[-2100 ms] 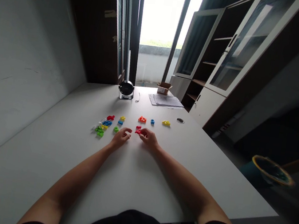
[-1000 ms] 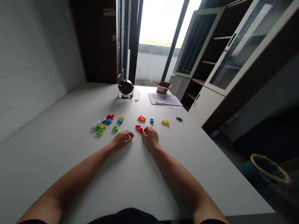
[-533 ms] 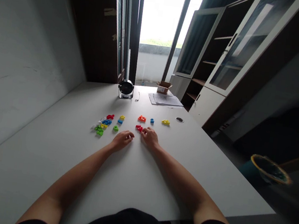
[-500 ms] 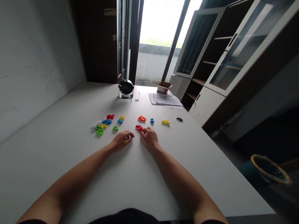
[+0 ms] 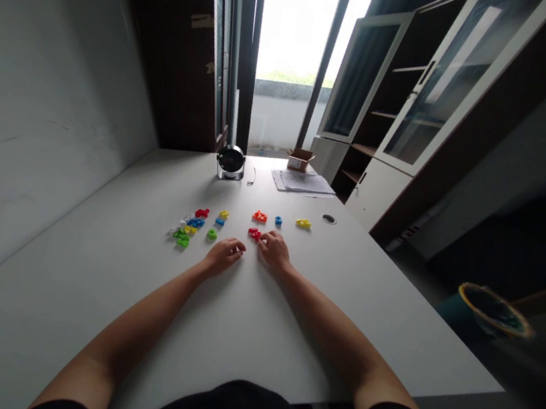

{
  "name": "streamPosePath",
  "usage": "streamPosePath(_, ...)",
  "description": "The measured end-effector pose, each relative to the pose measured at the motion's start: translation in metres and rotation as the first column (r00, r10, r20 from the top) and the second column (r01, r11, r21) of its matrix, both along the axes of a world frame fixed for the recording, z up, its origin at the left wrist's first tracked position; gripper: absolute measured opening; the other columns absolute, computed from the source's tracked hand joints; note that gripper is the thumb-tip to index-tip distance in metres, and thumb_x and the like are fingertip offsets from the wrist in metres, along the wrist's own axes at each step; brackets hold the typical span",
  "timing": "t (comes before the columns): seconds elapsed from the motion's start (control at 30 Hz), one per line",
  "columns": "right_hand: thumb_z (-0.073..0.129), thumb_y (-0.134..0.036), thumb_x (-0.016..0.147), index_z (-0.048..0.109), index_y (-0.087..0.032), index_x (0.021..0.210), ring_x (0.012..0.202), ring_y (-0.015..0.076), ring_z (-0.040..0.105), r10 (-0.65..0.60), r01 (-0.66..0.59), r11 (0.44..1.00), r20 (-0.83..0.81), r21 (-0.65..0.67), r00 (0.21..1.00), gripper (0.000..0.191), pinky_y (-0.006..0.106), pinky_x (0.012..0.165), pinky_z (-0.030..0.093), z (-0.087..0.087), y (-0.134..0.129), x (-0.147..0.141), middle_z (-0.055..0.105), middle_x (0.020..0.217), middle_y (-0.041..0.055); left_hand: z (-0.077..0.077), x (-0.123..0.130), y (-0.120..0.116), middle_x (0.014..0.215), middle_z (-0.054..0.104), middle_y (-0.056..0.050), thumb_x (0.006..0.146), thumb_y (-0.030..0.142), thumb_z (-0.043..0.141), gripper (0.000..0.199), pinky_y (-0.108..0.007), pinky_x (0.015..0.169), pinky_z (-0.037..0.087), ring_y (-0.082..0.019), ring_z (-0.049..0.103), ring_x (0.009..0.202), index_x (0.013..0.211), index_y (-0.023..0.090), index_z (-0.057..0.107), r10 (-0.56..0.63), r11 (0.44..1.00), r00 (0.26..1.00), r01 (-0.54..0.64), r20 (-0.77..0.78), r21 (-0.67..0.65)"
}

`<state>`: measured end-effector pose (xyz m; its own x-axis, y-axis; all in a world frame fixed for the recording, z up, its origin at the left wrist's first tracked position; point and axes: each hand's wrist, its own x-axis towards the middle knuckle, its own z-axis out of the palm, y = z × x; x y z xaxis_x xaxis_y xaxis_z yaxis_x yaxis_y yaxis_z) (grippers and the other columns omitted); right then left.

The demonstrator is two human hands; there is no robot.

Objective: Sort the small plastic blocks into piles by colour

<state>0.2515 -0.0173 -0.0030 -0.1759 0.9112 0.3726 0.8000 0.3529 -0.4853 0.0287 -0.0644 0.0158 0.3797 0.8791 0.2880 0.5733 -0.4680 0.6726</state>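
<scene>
Red plastic pieces (image 5: 254, 233) lie on a white table (image 5: 257, 323), just beyond the person's right hand (image 5: 273, 249), whose relaxed fingertips (image 5: 264, 241) sit just beside them, gripping nothing. The left hand (image 5: 223, 256) rests palm down, loosely curled and empty, near a green ring-shaped piece (image 5: 211, 234). An orange piece (image 5: 260, 216), a blue piece (image 5: 278, 220) and a yellow piece (image 5: 303, 222) lie in a row farther on. A mixed-colour cluster of pieces (image 5: 184, 230) lies to the left.
</scene>
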Motion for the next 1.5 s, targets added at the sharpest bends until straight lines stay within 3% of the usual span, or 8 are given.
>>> streamPosePath(0.6,0.060,-0.025,0.095,0.075,-0.023,0.097,0.102,0.0187,0.057,0.030,-0.029,0.999,0.025,-0.027,0.999,0.015,0.028,0.092,0.041,0.003,-0.001,-0.002,0.066,0.103,0.0054,-0.002,0.000,0.000,0.097,0.071,-0.002,0.089,0.019,0.058,0.017,-0.025,0.071,0.051,-0.013,0.063,0.076,0.098,0.023,0.072,-0.008,1.000,1.000,0.007,0.009,0.027)
streamPosePath(0.8,0.061,-0.025,0.095,0.074,-0.023,0.097,0.102,0.0191,0.057,0.018,-0.017,0.999,0.052,-0.032,0.999,0.013,0.027,0.089,0.041,0.005,-0.003,-0.002,0.065,0.103,0.0055,-0.001,-0.006,0.003,0.096,0.072,-0.003,0.088,0.012,0.055,0.021,-0.026,0.072,0.050,-0.014,0.064,0.078,0.093,0.022,0.072,0.056,0.993,0.998,-0.056,-0.004,0.105)
streamPosePath(0.93,0.060,-0.026,0.096,0.074,-0.024,0.096,0.102,0.0198,0.058,0.022,-0.020,1.000,0.095,-0.024,0.995,0.014,0.027,0.088,0.041,0.007,-0.005,-0.004,0.066,0.101,0.0056,-0.002,-0.010,0.006,0.095,0.072,-0.003,0.085,0.011,0.055,0.022,-0.027,0.071,0.051,-0.015,0.064,0.075,0.093,0.022,0.072,0.119,0.990,0.993,-0.119,0.002,0.072)
streamPosePath(1.13,0.056,-0.030,0.097,0.073,-0.023,0.093,0.087,0.0177,0.060,0.068,-0.061,0.997,0.143,-0.055,0.987,0.018,0.026,0.075,0.039,0.010,-0.010,-0.006,0.068,0.093,0.0044,-0.001,-0.011,0.006,0.095,0.072,-0.003,0.085,0.014,0.055,0.021,-0.030,0.075,0.050,-0.016,0.064,0.075,0.093,0.023,0.072,0.130,0.988,0.991,-0.127,-0.024,0.083)
streamPosePath(1.23,0.056,-0.028,0.095,0.072,-0.024,0.094,0.081,0.0164,0.060,0.132,-0.127,0.991,0.150,-0.039,0.980,0.017,0.025,0.072,0.038,0.009,-0.012,-0.006,0.070,0.092,0.0028,0.003,-0.020,0.019,0.098,0.072,-0.004,0.087,0.017,0.054,0.020,-0.032,0.080,0.050,-0.017,0.064,0.079,0.094,0.022,0.072,0.209,0.972,0.978,-0.206,-0.014,0.114)
streamPosePath(1.33,0.056,-0.027,0.094,0.071,-0.024,0.097,0.081,0.0167,0.061,0.166,-0.164,0.986,0.168,-0.023,0.972,0.015,0.025,0.072,0.038,0.008,-0.015,-0.007,0.072,0.094,0.0026,0.008,-0.040,0.042,0.102,0.071,-0.006,0.091,0.024,0.052,0.020,-0.034,0.086,0.050,-0.020,0.064,0.086,0.097,0.021,0.071,0.389,0.910,0.921,-0.386,0.012,0.155)
streamPosePath(1.5,0.057,-0.027,0.094,0.070,-0.024,0.104,0.084,0.0187,0.064,0.149,-0.142,0.989,0.226,-0.047,0.963,0.017,0.025,0.073,0.039,0.013,-0.019,-0.012,0.074,0.098,0.0047,0.009,-0.085,0.084,0.113,0.067,-0.012,0.089,0.027,0.057,0.020,-0.041,0.102,0.042,-0.029,0.057,0.110,0.102,0.020,0.071,0.545,0.831,0.820,-0.500,-0.175,0.242)
